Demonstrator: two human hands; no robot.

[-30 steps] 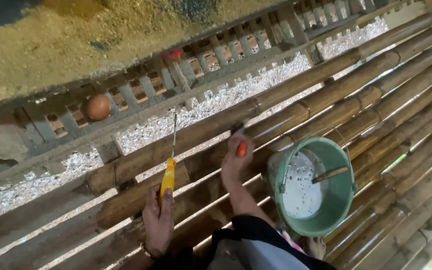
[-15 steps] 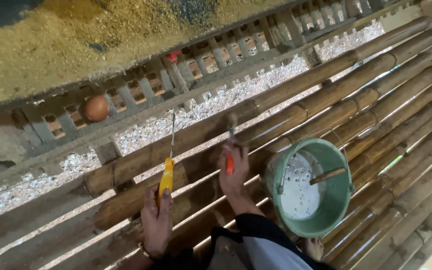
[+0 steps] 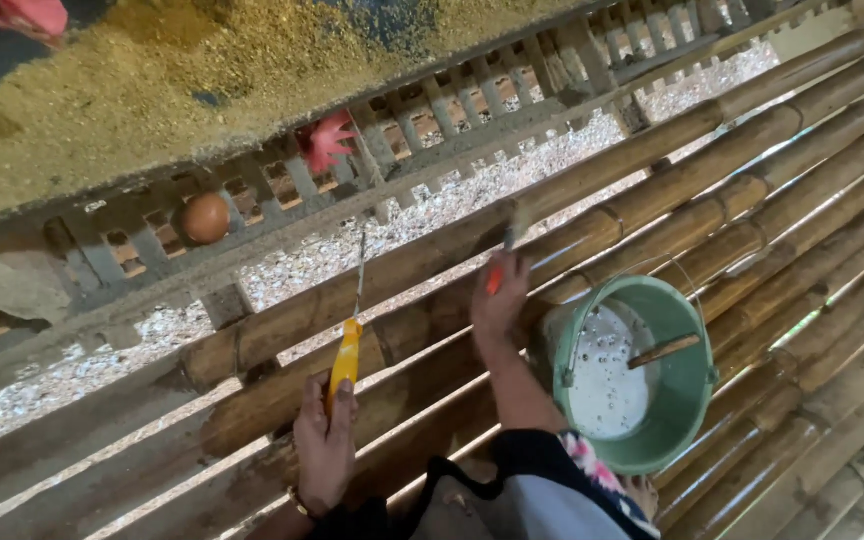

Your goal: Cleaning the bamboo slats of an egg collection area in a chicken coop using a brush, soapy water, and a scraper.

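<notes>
My left hand grips a yellow-handled screwdriver, its thin metal shaft pointing up against a bamboo pole. My right hand holds a small orange-handled tool with its tip against the same pole, further right. A green bucket of white liquid with a wooden stick in it hangs from my right forearm, just right of that hand.
Bamboo poles run in a slanted floor across the right. Beyond them a slatted wooden cage front holds a brown egg and a red comb. White debris lies below; yellowish feed above.
My right hand has moved up and right along the bamboo pole with the orange tool. The left hand and its screwdriver have stayed in place.
</notes>
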